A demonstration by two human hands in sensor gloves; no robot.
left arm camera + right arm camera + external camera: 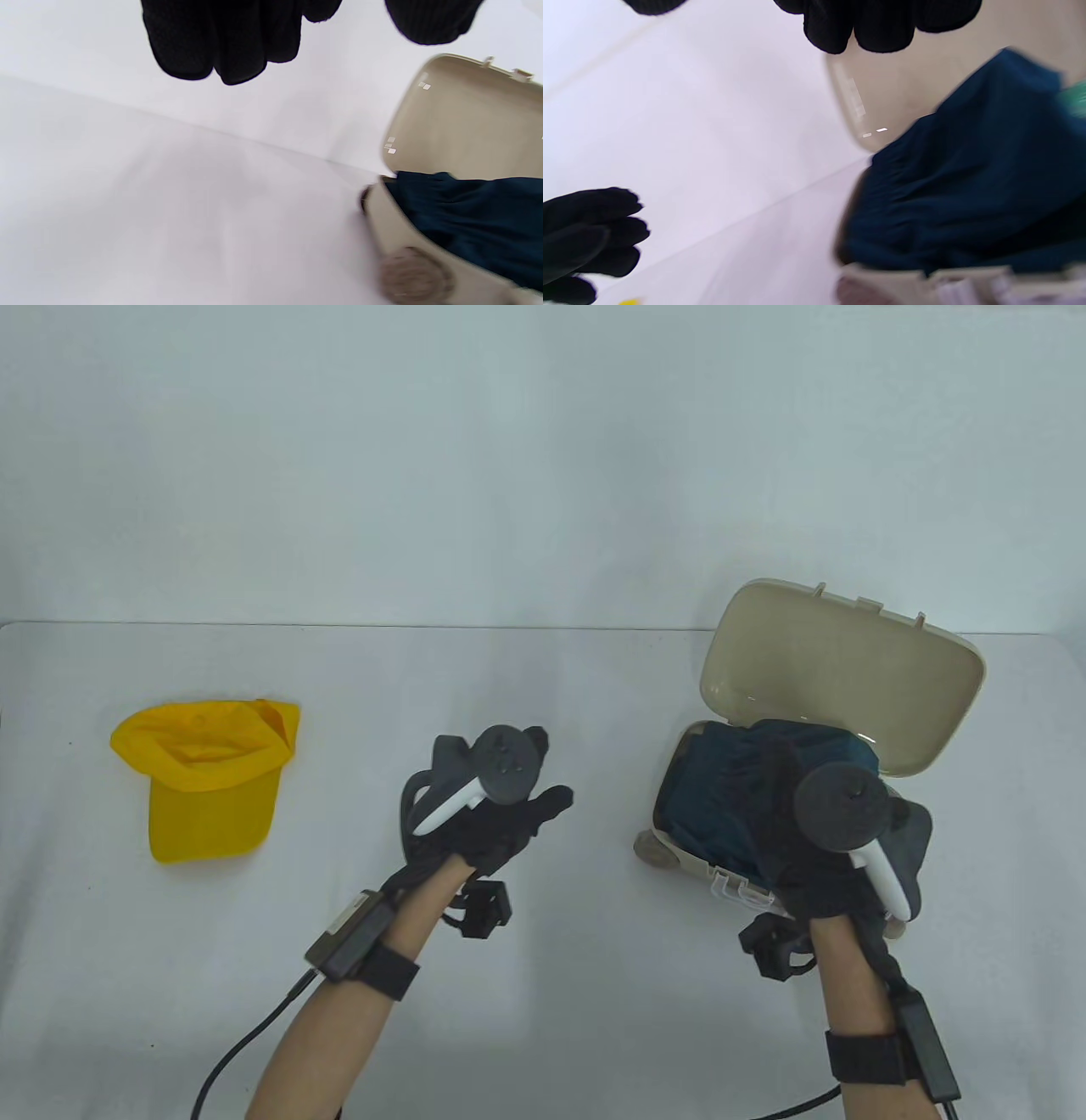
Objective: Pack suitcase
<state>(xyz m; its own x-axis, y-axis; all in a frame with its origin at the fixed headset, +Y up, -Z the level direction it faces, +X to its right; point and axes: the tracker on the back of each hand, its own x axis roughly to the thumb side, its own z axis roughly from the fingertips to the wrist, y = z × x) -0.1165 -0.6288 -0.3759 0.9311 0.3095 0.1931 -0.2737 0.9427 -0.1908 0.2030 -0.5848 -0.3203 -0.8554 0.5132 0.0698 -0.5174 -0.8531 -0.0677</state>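
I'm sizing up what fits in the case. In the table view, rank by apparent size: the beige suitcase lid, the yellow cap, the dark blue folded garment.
1. Open beige plastic suitcase lid, largest.
2 and 3. Yellow fabric cap and dark blue folded garment look alike; the right hand covers part of the garment, so no ranking.

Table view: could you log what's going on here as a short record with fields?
Suitcase: beige case, lid up, on the table's right
Inside: dark blue garment
Still out: yellow cap, far left on the table
Left hand: open, empty, between cap and case
Right hand: over the case's front; its grip cannot be seen
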